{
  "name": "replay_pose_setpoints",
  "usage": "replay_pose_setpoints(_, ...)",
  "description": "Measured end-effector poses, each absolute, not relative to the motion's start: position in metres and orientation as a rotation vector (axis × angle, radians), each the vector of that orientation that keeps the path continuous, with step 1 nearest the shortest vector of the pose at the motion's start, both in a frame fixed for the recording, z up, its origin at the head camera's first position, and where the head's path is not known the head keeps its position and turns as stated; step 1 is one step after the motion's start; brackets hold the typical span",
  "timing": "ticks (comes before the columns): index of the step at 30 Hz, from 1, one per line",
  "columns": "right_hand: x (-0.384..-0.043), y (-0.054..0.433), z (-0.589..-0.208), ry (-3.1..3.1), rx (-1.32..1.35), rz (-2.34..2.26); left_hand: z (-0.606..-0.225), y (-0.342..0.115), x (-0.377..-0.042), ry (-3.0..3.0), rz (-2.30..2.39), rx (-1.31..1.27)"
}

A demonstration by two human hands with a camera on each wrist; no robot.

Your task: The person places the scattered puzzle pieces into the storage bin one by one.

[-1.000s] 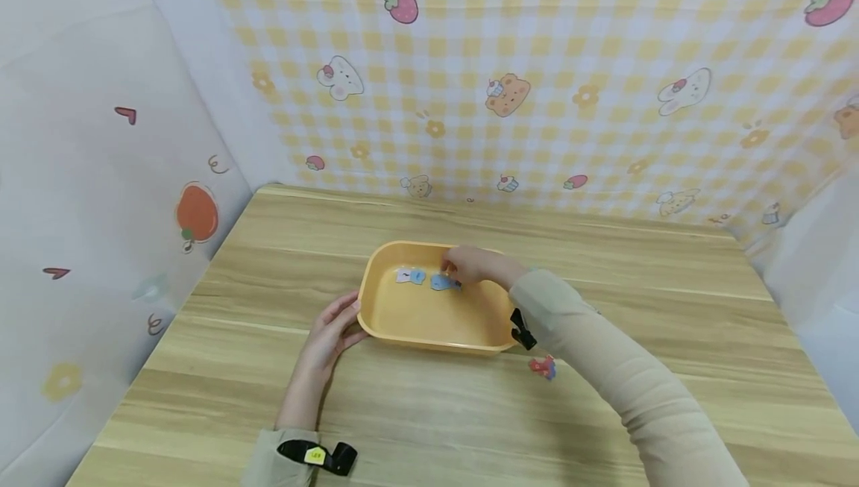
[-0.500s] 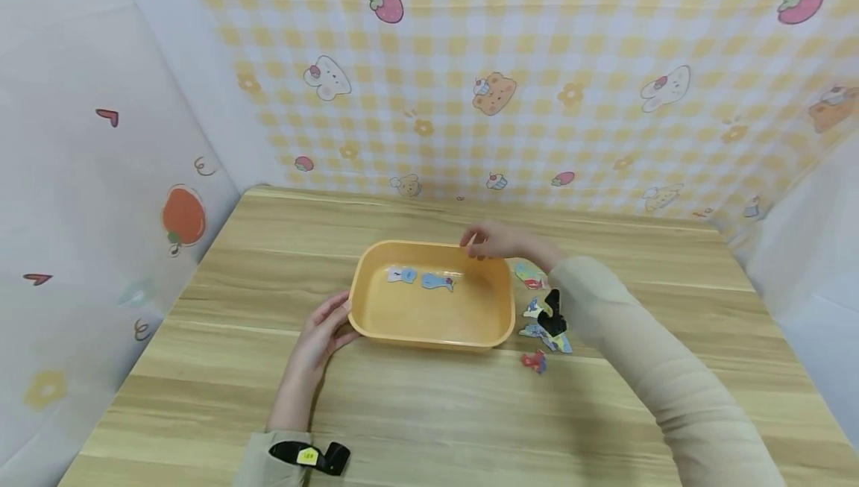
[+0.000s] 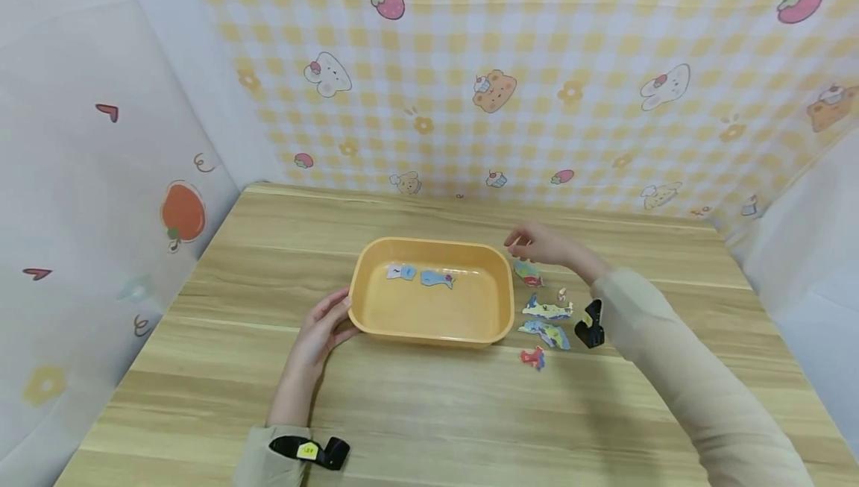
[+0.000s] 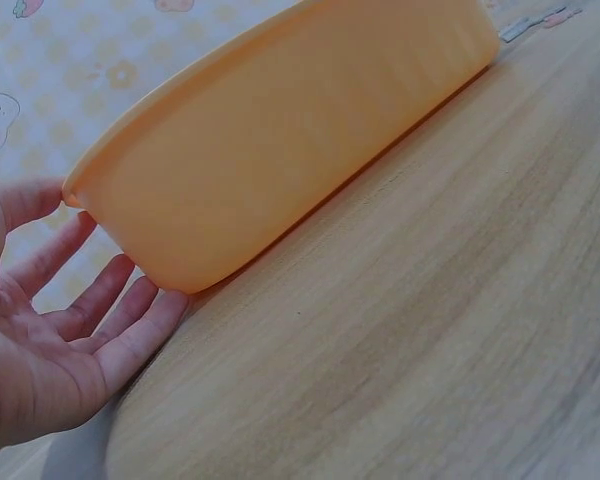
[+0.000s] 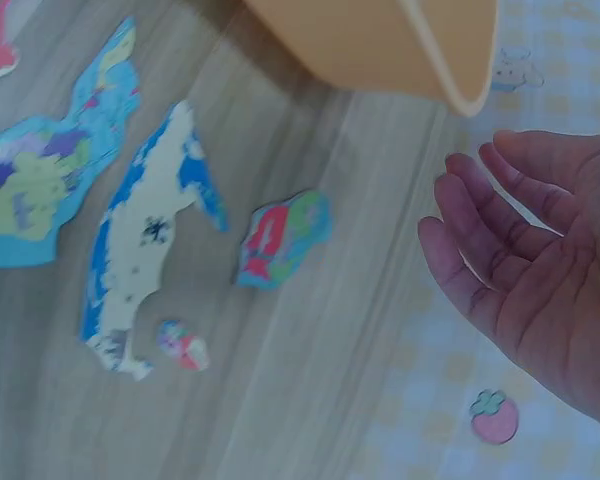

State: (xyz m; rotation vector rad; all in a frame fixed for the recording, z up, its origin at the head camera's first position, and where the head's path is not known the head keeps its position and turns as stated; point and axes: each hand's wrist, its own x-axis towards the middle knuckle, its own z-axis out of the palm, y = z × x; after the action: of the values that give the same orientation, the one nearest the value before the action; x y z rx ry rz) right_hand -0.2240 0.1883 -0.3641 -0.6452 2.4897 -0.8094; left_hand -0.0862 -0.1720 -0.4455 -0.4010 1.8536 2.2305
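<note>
Orange tray [image 3: 429,315] sits on the bench [image 3: 429,412] in the head view, with a pink-and-blue piece [image 3: 400,272] and a fish-shaped blue piece [image 3: 436,279] lying side by side on its floor. The left hand [image 3: 322,330] touches the tray's left end. The right hand [image 3: 545,242] hangs beside the far right corner, just above a green-and-red piece [image 3: 529,274]. Nearer the person lie a small piece [image 3: 562,294], a cream-and-blue piece [image 3: 546,311], a blue-and-yellow piece [image 3: 545,334] and a red piece [image 3: 533,357]. Behind the bench hangs a checked cloth [image 3: 450,129].

From the left wrist, the left fingers [image 4: 145,330] are spread and relaxed, resting against the tray's outer end from rim to base.

From the right wrist, the right fingers [image 5: 460,265] are loosely bent and hold nothing, apart from both the tray and the green-and-red piece
</note>
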Motion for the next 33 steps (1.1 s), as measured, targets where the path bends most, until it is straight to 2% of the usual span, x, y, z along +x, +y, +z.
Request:
replay_pose_setpoints(15,-0.215,0.225,-0.391,2.591,-0.337,-0.679,-0.444,-0.171,-0.086,1.852,2.245,-0.396)
replay_pose_setpoints(33,-0.212,0.220,-0.408,2.559,-0.126,-0.696,-0.445,-0.171,-0.085,1.857,2.238,-0.411)
